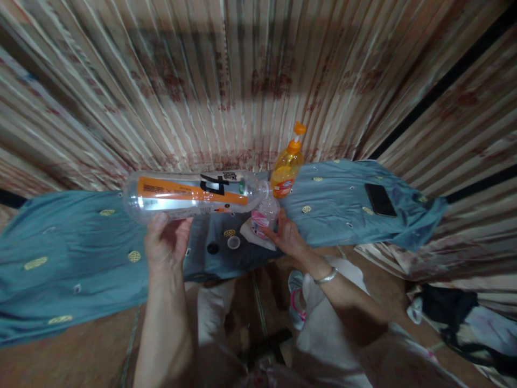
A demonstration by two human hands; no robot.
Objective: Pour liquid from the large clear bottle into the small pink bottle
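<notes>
A large clear bottle [189, 195] with an orange and black label lies sideways in the air, gripped near its base by my left hand [166, 237]. Its neck meets the mouth of a small clear bottle [262, 218] with a pink label. My right hand [287, 235] holds that small bottle, which stands over a white cloth or paper [257, 240]. A black cap [212, 248] and a white cap [233, 243] lie between my hands. Just behind the small bottle stands a yellow pump bottle [286, 171] with an orange top.
A blue-green cloth [121, 231] with yellow pineapple prints covers the long surface. At the right lies a black phone [380, 200]. Pleated curtains [242, 81] hang behind. Dark bars cross at the right, and a bag or clothes [452, 312] lie at the lower right.
</notes>
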